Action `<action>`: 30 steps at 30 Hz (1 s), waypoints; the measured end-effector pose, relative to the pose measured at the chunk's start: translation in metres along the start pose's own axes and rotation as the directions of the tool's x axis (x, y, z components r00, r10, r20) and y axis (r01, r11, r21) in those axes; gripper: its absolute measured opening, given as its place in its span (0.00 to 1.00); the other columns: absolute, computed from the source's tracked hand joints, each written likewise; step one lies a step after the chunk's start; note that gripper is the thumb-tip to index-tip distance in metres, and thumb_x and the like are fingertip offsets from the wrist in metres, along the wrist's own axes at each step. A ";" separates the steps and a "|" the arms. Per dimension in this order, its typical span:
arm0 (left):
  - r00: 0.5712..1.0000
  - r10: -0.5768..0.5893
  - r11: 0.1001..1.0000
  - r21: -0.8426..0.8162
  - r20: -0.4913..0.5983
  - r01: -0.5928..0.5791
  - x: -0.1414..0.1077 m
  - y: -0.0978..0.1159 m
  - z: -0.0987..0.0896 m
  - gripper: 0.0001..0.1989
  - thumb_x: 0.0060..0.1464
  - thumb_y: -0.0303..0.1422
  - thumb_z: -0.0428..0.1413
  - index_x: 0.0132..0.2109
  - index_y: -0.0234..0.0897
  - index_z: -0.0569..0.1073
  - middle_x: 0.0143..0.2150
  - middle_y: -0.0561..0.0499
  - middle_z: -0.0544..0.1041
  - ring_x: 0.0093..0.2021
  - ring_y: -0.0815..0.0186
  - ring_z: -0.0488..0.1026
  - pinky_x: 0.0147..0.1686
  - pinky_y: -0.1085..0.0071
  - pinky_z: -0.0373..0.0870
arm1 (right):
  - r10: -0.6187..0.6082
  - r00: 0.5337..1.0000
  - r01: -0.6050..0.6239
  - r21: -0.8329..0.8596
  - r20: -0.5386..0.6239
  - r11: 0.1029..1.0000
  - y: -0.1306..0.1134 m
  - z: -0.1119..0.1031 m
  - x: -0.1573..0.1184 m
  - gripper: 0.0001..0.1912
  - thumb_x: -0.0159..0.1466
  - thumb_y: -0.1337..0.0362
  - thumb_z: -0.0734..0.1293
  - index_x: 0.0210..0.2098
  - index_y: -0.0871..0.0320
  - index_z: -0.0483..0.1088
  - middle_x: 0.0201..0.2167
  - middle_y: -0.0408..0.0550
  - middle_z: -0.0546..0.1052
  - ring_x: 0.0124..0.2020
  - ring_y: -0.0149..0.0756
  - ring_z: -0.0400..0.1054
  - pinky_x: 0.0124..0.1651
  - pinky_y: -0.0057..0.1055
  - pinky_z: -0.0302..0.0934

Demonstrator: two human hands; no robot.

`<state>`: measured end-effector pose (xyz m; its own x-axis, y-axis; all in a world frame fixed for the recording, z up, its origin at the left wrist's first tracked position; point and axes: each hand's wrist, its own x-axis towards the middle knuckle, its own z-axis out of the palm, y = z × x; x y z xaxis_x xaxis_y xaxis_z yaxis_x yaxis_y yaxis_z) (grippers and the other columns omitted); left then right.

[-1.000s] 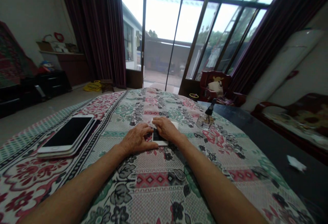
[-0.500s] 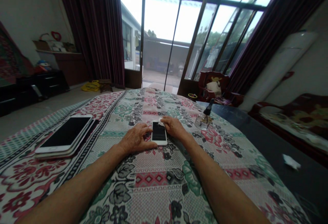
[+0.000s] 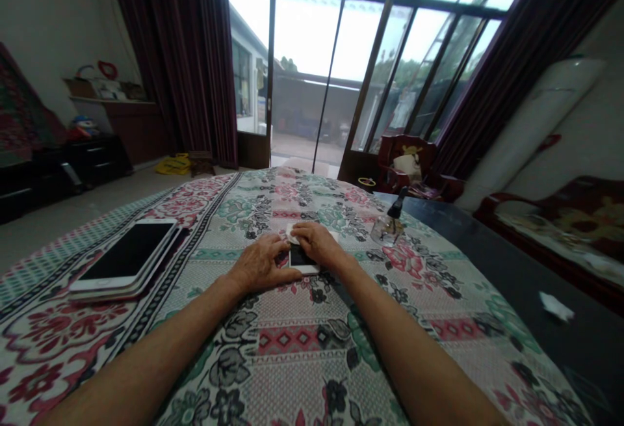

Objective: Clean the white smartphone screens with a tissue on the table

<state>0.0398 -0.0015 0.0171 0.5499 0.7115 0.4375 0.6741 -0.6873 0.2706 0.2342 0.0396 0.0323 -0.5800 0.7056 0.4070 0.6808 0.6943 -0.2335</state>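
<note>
A white-framed smartphone [image 3: 305, 269] lies flat on the flowered tablecloth, its dark screen upward and its upper part covered by my right hand. My left hand [image 3: 263, 262] steadies it at the left side, the thumb along the bottom edge and the fingers curled by the upper left. Under the fingertips of my right hand [image 3: 316, 242], a folded white tissue [image 3: 291, 231] is pressed on the upper left of the phone. Part of the tissue is hidden beneath the fingers.
Stacked phones [image 3: 129, 257] lie at the left, a white one with a black screen on top. A clear glass jar [image 3: 389, 231] with a black-handled brush stands at the right. Beyond the tablecloth [image 3: 292, 374], a crumpled tissue [image 3: 556, 307] rests on a dark surface.
My right hand has slid left with the tissue across the top of the phone, from the upper right corner to the upper left. My left hand has stayed in place.
</note>
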 end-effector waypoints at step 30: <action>0.998 -0.040 0.999 -0.016 -0.040 0.039 0.002 -0.008 0.004 0.22 0.48 0.46 0.62 0.47 0.37 0.75 0.41 0.45 0.74 0.44 0.56 0.72 0.46 0.60 0.70 | 0.068 0.996 -0.066 -0.038 0.050 0.997 0.004 -0.004 0.004 0.13 0.65 0.75 0.59 0.37 0.61 0.75 0.43 0.52 0.78 0.47 0.37 0.69 0.52 0.30 0.58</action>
<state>0.0377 0.0062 0.0125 0.5023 0.7320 0.4603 0.6870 -0.6611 0.3017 0.2368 0.0446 0.0367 -0.5541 0.7572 0.3460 0.7342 0.6404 -0.2256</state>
